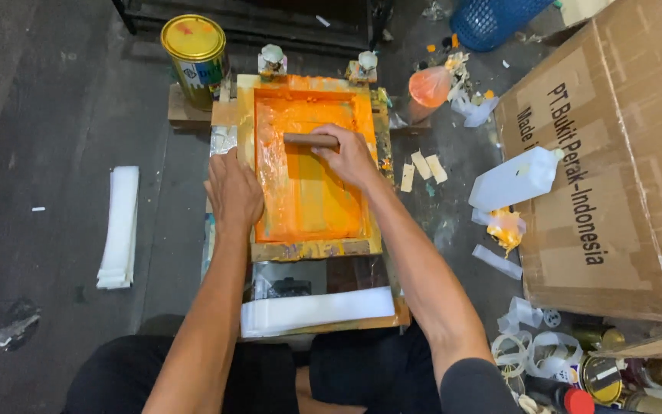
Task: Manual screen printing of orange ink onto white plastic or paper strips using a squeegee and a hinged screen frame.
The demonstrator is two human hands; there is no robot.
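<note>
Gripping the squeegee (310, 140), right hand (350, 156) hides its far end; left hand (233, 190) lies flat, fingers together, on the screen frame (312, 249).

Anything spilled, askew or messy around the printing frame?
Yes. Orange ink smears over the wooden screen frame, beyond the mesh. Torn wrappers and scraps litter the floor right of it, and a crumpled bag lies at far left.

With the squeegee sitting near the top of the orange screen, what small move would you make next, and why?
Probably draw the squeegee toward the body. The right hand grips it near the far end of the screen frame, orange ink lies below it, and the left hand braces the frame's edge.
</note>
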